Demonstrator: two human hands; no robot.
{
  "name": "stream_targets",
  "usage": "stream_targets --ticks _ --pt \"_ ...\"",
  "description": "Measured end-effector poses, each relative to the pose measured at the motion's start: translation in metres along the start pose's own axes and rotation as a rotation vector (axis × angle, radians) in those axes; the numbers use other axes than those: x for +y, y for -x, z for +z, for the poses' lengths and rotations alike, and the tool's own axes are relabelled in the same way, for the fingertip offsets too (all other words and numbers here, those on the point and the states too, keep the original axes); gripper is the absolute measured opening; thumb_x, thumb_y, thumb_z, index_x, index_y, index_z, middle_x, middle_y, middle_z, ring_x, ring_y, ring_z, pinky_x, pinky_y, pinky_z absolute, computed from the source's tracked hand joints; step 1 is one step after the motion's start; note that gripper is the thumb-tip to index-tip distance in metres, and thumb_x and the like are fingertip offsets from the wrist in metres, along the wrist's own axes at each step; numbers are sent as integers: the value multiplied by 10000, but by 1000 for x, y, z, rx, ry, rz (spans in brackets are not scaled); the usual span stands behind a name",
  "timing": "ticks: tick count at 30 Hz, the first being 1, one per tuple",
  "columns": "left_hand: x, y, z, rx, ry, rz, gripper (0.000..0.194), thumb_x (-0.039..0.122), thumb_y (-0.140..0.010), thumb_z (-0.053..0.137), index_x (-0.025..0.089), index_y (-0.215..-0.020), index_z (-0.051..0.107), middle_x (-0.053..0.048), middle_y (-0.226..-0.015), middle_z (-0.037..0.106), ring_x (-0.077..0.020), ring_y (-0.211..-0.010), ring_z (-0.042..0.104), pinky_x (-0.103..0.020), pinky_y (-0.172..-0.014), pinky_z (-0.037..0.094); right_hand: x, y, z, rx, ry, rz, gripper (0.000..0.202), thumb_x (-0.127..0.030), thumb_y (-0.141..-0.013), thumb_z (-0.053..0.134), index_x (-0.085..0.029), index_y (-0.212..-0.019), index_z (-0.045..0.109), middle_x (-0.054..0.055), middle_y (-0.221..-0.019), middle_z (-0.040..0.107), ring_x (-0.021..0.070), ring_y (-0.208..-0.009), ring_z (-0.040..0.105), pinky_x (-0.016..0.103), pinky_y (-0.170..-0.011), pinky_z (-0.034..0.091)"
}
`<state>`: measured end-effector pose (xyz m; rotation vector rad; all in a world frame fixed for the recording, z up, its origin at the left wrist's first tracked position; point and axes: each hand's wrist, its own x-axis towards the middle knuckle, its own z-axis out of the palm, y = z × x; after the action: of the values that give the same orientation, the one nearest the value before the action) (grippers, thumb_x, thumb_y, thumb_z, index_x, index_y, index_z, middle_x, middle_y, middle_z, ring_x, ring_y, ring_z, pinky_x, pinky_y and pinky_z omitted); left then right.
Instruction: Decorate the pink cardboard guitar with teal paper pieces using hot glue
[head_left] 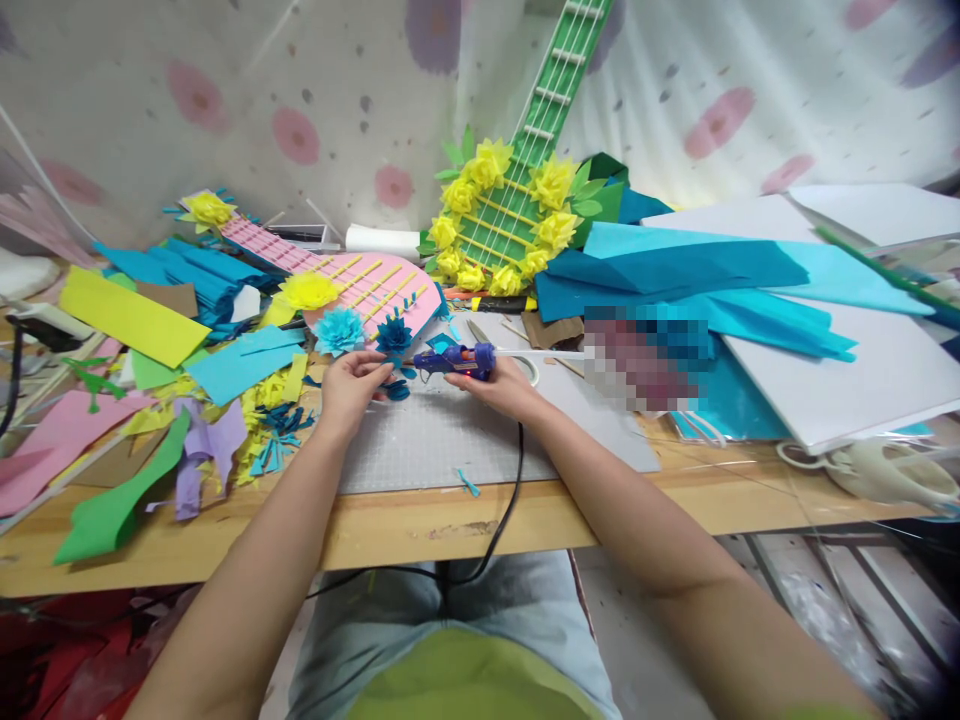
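Observation:
My right hand (506,385) is wrapped round a blue hot glue gun (457,362), a white glue stick jutting from its back end. The gun's tip points left, close to the fingers of my left hand (354,388). Those fingers are pinched on dark blue paper petals (397,388). Just behind them, a dark blue paper flower (394,333) and a light blue paper flower (339,330) sit at the lower edge of a pink paper guitar (397,285) with yellow strips. Below my hands lies a grey cutting mat (420,465).
A green paper guitar (495,225) ringed with yellow flowers leans at the back. Paper scraps (277,430) cover the left side; blue crepe paper (667,275) and white boards (862,370) lie right. The gun's black cord (514,490) hangs over the table edge.

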<state>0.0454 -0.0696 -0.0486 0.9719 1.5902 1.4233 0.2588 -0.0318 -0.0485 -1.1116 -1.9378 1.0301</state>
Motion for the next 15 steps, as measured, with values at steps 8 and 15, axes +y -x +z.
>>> stream_targets --ticks 8,15 --pt "0 0 1 -19 -23 7 420 355 -492 749 142 -815 587 -25 -645 647 -168 -610 645 -196 -415 412 -6 1 0 -6 47 -33 322 -504 -722 648 -236 -889 708 -6 -766 687 182 -760 609 273 -688 442" --pt "0 1 1 -22 -21 15 420 365 -491 761 142 -806 595 -29 -647 654 -177 -620 652 -199 -414 411 -4 0 1 -9 26 -36 323 -496 -724 652 -235 -907 706 2 -817 698 180 -756 608 281 -700 437"
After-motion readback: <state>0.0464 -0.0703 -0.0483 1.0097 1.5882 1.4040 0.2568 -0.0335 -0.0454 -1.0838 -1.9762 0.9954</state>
